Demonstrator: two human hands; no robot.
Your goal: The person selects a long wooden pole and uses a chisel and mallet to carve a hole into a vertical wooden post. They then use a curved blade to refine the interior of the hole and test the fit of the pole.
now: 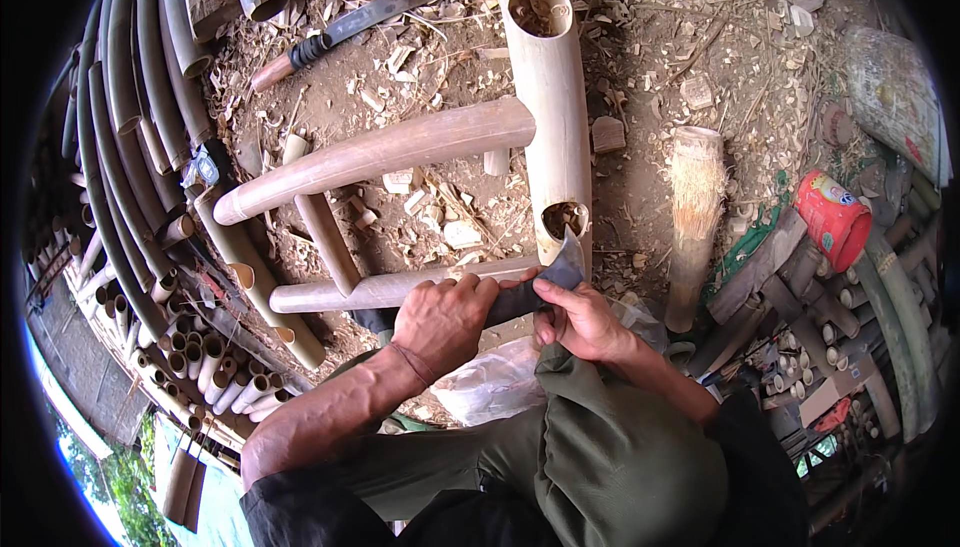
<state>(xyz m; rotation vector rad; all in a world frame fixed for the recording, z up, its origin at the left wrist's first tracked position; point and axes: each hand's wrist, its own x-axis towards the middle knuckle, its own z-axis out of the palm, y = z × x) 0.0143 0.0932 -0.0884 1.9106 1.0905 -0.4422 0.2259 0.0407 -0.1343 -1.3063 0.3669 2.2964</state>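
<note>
Left hand: our left hand (440, 322) is wrapped tight round the grip of a dark-handled knife (512, 303), knuckles up, with a thin bracelet (412, 363) on the wrist.
Right hand: our right hand (588, 325) pinches the same knife up where handle meets blade, thumb laid along the steel.
Knife tip: it's pointing away from us, right at the near rim of the lower hole (565, 218) in the bamboo post (552, 117); can't really tell if it's touching.
Bamboo frame: the thick post runs away from us just past our hands, with an upper hole (541, 9) near its far end, some shavings showing inside. An upper rail (390, 152) and a lower rail (400, 293) reach off to its left, with a short crosspiece (328, 245) between them.
Lap zone: olive trousers (625, 437) below our hands, clear plastic bag (490, 383) beside them.
Dirt floor: chips everywhere, plus a machete (390, 13) lying beyond the upper rail.
Right side: a frayed bamboo stub (697, 187) lies near the post, and farther out we've got a red can (835, 219).
Left side: long bamboo poles (125, 77), stacked.
</note>
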